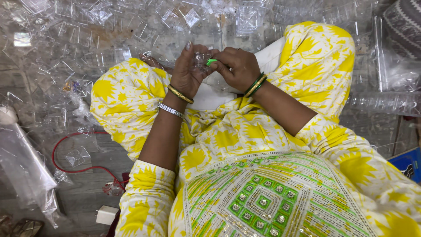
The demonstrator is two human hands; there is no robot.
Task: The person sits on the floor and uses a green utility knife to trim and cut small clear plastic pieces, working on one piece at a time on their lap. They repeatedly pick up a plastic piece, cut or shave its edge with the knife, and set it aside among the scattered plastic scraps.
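A small clear plastic piece (201, 60) is held up between both hands, above the lap and just in front of the knees. A short bright green bit (212, 62) shows at its right edge, pinched against it.

For the step in hand, which looks like fitting the green bit to the clear piece, the piece is best kept steady in one hand while the other does the fine work. Light pressure is advised, since thin clear plastic may crack or slip. The joint is best kept turned toward the eyes.

The left hand (187, 74) is curled closed around the clear piece, fingers bent over its top and thumb underneath. The right hand (238, 68) is closed in a tight pinch, thumb and forefinger pressed on the green bit, and it touches the clear piece as well. How much of the piece lies inside the left palm cannot be told.

A heap of clear plastic boxes (131, 26) is spread over the floor beyond the knees. A red cord (59, 147) and a white plug (106, 215) lie on the grey floor at the left side.
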